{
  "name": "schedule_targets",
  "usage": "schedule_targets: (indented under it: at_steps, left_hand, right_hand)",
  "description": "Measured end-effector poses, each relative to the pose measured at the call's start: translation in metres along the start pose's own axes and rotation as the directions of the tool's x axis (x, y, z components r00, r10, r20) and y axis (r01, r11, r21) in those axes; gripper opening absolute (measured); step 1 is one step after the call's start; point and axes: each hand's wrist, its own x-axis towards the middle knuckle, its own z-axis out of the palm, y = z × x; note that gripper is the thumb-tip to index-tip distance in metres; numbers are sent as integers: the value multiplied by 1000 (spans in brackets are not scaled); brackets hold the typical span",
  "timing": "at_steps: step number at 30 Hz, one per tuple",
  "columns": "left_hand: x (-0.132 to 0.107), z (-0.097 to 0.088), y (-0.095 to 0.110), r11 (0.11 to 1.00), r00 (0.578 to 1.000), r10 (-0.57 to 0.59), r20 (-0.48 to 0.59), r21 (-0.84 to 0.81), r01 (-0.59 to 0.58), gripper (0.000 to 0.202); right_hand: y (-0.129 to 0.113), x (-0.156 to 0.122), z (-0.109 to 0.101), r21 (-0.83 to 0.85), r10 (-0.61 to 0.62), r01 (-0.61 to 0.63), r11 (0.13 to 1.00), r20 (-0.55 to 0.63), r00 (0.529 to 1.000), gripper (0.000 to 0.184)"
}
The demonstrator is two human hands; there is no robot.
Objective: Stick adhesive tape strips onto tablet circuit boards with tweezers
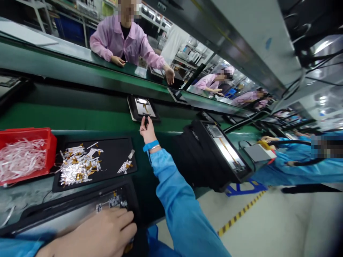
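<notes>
On the green workshop belt (66,116), the right hand (148,132) pinches a tray's (135,113) near edge; the left hand's (103,230) grip I can't tell.

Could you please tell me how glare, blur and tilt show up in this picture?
Head view: the scene is tilted, the green work surface running diagonally; head view: light glints off the small silvery parts and whitens the strip in the tray atop the stack; head view: the left hand looks slightly soft, and the distance toward the right edge is hazy.
</notes>
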Motion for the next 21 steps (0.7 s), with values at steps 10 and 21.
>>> schedule_targets:
  at_steps: [10, 21]
  left_hand:
    - [4, -8, -5, 994, 1000, -13, -1, -112, 13, 20]
    - [0, -3, -6, 997, 985, 45, -165, -57, -55, 23]
  right_hand:
    - [-51, -4, 37, -11, 10, -11, 1000, -95, 995, 35]
    - [-123, -177, -92, -302, -276, 253, 919, -38, 960, 37]
